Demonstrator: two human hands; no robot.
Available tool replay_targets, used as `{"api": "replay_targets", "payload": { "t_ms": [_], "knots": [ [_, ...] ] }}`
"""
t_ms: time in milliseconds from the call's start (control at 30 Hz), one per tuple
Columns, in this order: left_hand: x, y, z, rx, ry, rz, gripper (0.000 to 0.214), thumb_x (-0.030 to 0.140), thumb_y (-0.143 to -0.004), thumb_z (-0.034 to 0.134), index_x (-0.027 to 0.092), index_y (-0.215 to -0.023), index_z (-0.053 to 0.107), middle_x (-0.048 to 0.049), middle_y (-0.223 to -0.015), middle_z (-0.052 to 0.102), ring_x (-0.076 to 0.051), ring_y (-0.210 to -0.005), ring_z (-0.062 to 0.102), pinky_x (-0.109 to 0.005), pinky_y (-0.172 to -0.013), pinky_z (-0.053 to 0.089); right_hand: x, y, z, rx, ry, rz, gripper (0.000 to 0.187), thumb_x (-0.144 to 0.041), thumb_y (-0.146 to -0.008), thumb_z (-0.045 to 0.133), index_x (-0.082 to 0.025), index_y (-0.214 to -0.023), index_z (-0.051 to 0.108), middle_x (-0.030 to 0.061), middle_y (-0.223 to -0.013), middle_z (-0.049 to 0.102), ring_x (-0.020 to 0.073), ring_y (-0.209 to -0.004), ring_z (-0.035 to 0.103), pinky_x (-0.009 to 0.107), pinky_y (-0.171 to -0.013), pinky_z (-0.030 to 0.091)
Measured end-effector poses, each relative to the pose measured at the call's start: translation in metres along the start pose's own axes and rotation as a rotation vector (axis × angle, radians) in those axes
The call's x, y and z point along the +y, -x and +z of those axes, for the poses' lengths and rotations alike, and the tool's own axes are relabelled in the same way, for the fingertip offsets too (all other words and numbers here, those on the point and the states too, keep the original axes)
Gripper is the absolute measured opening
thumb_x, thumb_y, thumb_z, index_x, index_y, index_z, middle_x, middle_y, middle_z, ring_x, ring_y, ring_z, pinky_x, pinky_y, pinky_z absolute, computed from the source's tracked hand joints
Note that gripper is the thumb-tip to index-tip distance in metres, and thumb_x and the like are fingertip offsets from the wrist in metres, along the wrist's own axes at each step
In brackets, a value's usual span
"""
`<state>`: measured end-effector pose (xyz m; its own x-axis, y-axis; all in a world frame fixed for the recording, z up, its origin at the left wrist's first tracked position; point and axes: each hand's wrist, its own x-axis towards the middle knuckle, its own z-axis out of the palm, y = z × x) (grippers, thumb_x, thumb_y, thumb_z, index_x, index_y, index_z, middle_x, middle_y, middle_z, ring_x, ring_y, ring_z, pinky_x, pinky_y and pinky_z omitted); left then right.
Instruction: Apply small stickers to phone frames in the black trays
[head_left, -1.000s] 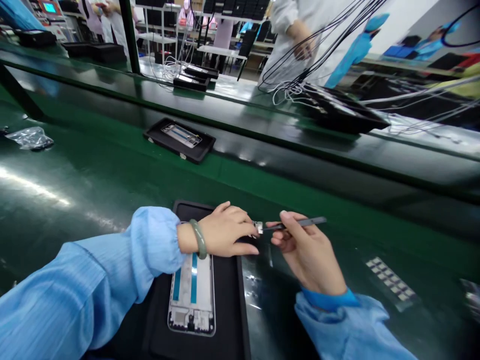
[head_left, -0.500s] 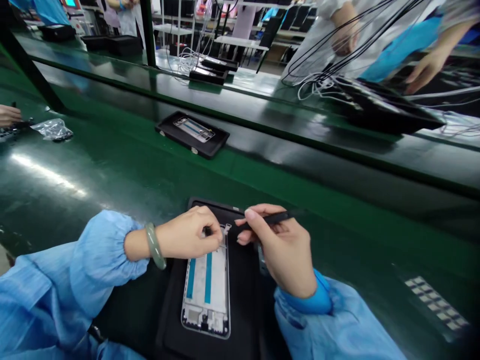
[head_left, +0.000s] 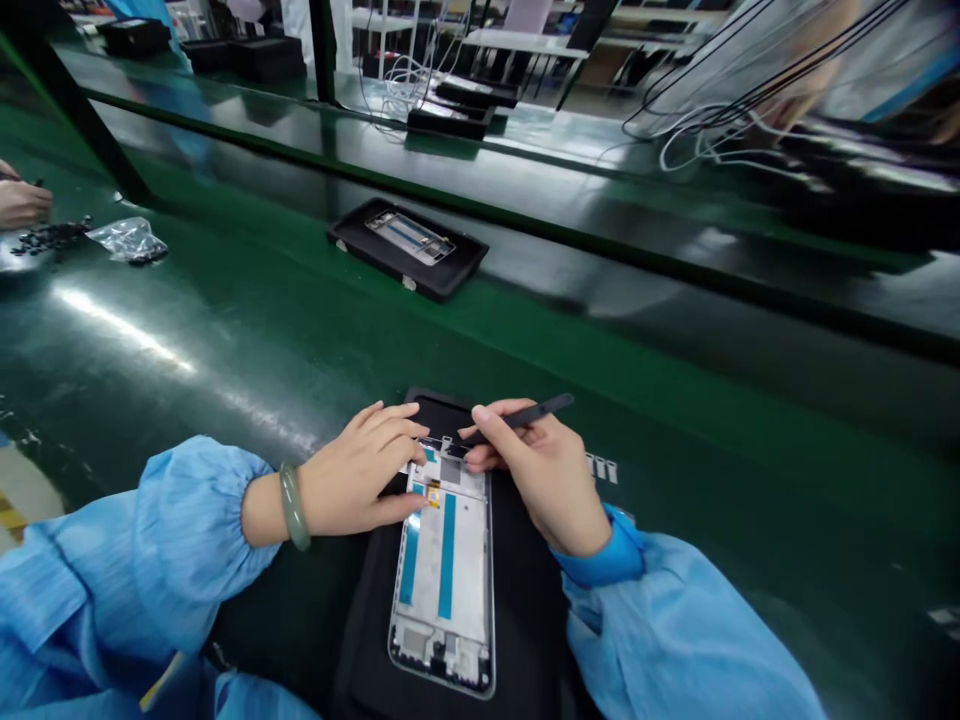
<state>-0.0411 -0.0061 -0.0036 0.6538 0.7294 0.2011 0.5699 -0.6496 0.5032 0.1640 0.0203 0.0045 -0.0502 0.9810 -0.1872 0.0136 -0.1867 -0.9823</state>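
A phone frame (head_left: pixel 469 560) with two blue strips lies in a black tray (head_left: pixel 525 600) in front of me. My left hand (head_left: pixel 367 470) is open over the frame's upper left, thumb and fingers apart, the thumb at a small yellow-orange flex part (head_left: pixel 433 494). My right hand (head_left: pixel 536 470) is closed round black tweezers (head_left: pixel 529 412), held like a pen at the frame's top right corner. A small metal piece (head_left: pixel 448 447) shows at the frame's top edge beside the tool; whether the tips grip it is hidden.
Farther up the green bench (head_left: pixel 262 330) sits another black tray (head_left: pixel 379 268) holding a similar frame (head_left: pixel 411 238). At left are a clear plastic bag (head_left: pixel 129 240), loose black parts (head_left: pixel 52 237) and another person's hand (head_left: pixel 22 203). Cables (head_left: pixel 697 140) hang at upper right.
My left hand has gone from a pinch to spread fingers, uncovering the frame's upper part and the flex part. My right hand stays near the top corner with the tool. The view has shifted.
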Motion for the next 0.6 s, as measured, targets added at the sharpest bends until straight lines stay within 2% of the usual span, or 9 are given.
{"api": "replay_targets", "payload": {
  "t_ms": [133, 600],
  "knots": [
    [0.0028, -0.0008, -0.0009, -0.002, 0.0, -0.009, 0.028, 0.037, -0.087, 0.057, 0.016, -0.104, 0.052, -0.0128, -0.125, 0.054, -0.028, -0.133, 0.032, -0.052, -0.109, 0.026, -0.0001, 0.0016, -0.0007, -0.031, 0.06, -0.017, 0.034, -0.045, -0.073, 0.072, -0.014, -0.075, 0.059, 0.0046, -0.065, 0.067, 0.0125, -0.047, 0.062, 0.022, -0.047, 0.056],
    [0.0042, -0.0003, -0.0017, -0.005, -0.011, 0.001, 0.026, 0.035, -0.088, 0.055, 0.014, -0.105, 0.051, -0.0137, -0.124, 0.054, -0.029, -0.134, 0.032, -0.053, -0.109, 0.026, -0.0011, 0.0024, 0.0008, -0.034, 0.099, -0.033, 0.033, -0.046, -0.074, 0.071, -0.015, -0.077, 0.061, 0.0034, -0.061, 0.066, 0.0134, -0.048, 0.062, 0.023, -0.048, 0.056]
  ]
}}
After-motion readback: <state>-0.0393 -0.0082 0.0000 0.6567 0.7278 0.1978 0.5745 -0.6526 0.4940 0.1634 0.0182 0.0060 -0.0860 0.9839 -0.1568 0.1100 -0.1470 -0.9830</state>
